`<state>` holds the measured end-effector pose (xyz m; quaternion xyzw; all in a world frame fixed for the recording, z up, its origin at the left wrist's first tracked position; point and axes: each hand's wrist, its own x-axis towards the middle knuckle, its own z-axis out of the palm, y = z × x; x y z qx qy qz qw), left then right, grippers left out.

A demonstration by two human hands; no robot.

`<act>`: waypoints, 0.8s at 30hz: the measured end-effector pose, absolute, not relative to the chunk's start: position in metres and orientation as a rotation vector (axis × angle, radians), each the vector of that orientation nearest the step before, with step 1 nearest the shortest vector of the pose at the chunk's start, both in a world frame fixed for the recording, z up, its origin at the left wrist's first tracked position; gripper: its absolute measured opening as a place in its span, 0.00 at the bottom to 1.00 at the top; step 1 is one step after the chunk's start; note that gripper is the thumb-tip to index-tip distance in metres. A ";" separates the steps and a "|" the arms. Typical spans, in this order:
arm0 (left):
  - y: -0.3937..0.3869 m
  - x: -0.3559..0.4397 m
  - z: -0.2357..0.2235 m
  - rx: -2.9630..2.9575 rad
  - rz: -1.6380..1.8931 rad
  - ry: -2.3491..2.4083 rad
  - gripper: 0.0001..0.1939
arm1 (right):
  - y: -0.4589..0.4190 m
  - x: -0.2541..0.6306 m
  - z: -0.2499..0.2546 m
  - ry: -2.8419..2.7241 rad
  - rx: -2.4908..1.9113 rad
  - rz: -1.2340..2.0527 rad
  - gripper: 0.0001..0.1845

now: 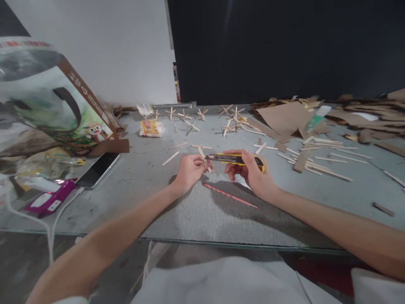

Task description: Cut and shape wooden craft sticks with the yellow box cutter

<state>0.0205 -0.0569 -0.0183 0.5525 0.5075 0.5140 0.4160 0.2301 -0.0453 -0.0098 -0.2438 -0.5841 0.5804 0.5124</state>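
In the middle of the head view my left hand (190,171) pinches a wooden craft stick (201,153), which tilts up out of the fingers. My right hand (253,171) is wrapped round a yellow and black utility knife (234,159). The knife's front end points left and meets the stick, or lies just over it, at my left fingertips; the exact contact is too small to tell. Below both hands a red patterned pencil (230,196) lies slantwise on the table. Short craft sticks (171,158) lie just beyond my left hand.
Crossed-stick pieces (192,124) stand at the back beside a yellow packet (152,128). Loose sticks (316,166) and torn cardboard (278,118) lie to the right. At left are a phone (99,169), a white cable (61,215), a purple packet (52,198) and a large printed container (60,101).
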 end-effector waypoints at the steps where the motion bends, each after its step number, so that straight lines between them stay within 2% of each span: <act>1: -0.056 0.020 -0.019 1.386 1.287 1.272 0.20 | -0.043 0.230 -0.011 -1.380 -0.592 1.414 0.28; 12: -0.054 0.020 -0.021 1.309 1.268 1.292 0.14 | -0.030 0.227 -0.018 -1.188 -0.720 1.511 0.30; 24: -0.054 0.020 -0.020 1.312 1.247 1.308 0.15 | -0.017 0.229 -0.028 -1.123 -0.756 1.628 0.25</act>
